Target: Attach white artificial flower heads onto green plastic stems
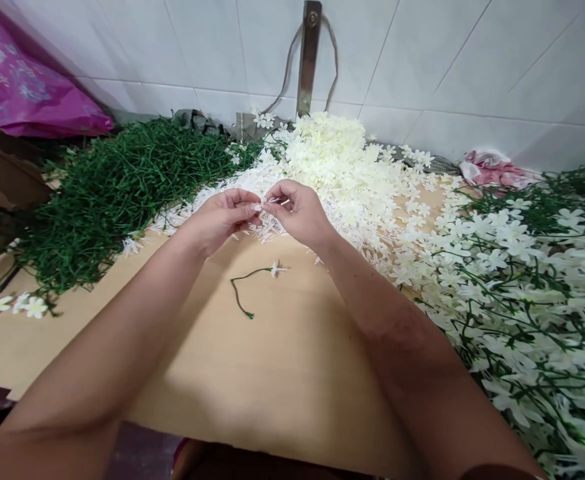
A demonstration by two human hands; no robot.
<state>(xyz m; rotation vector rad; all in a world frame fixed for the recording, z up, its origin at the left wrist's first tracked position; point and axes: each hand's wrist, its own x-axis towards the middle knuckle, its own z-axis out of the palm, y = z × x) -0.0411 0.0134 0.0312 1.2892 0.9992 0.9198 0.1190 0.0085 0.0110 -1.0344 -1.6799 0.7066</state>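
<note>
My left hand (222, 217) and my right hand (299, 212) meet above the far part of the table, fingertips pinched together. Between them is a small white artificial flower stamen piece (271, 200), partly covered by the fingers. Both hands seem closed on it. Below them, a bent green plastic stem (239, 297) with a white stamen tip (276, 269) lies on the board. Just behind my hands spreads a pile of white stamen pieces (245, 181), and beyond it a heap of cream-white petal pieces (325, 150).
Green stems (137, 177) are heaped at the left. Assembled white flowers on stems (532, 300) fill the right. A pink plastic bag (27, 80) stands at the back left, a red-and-white cloth (497, 170) at the back right. A metal bar (309, 60) rises against the tiled wall (422, 60).
</note>
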